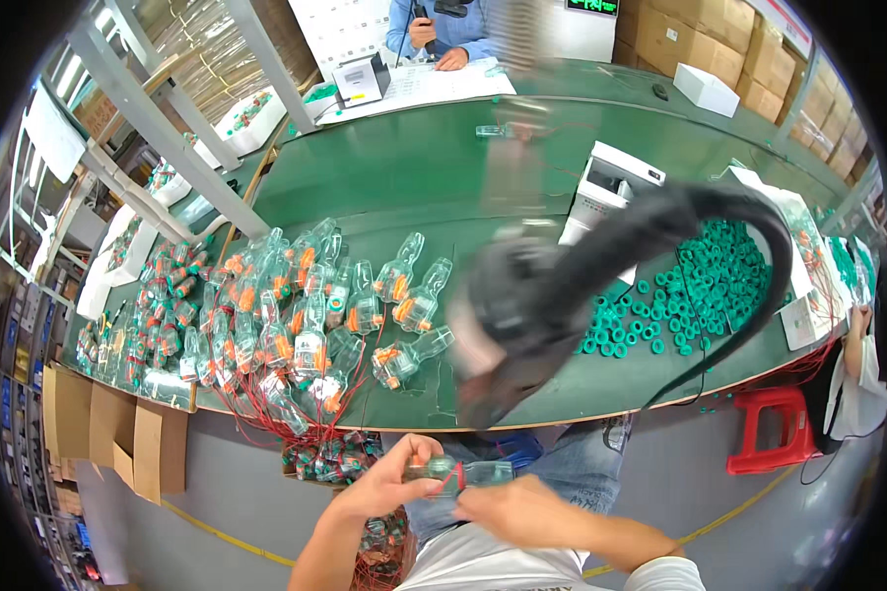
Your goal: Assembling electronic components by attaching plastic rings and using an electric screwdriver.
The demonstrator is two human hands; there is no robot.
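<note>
Close to my body, below the table's front edge, is a small clear plastic bottle-shaped part (485,474) lying sideways, with a red wire or band round its middle. My left hand (399,483) is closed round its left end, where a bit of orange shows. My right hand (522,512) has its fingers closed at the underside of the part, near the red band; its fingertips are partly hidden. Similar clear parts with orange insides and red wires (310,340) lie heaped on the green table (404,177), ahead and to the left.
A blurred black tool (522,315) with a thick cable hangs over the table's middle. Green rings (700,286) lie piled at right, beside a white machine (606,187). A red stool (774,430) and cardboard box (133,433) stand on the floor. Another person (453,34) sits opposite.
</note>
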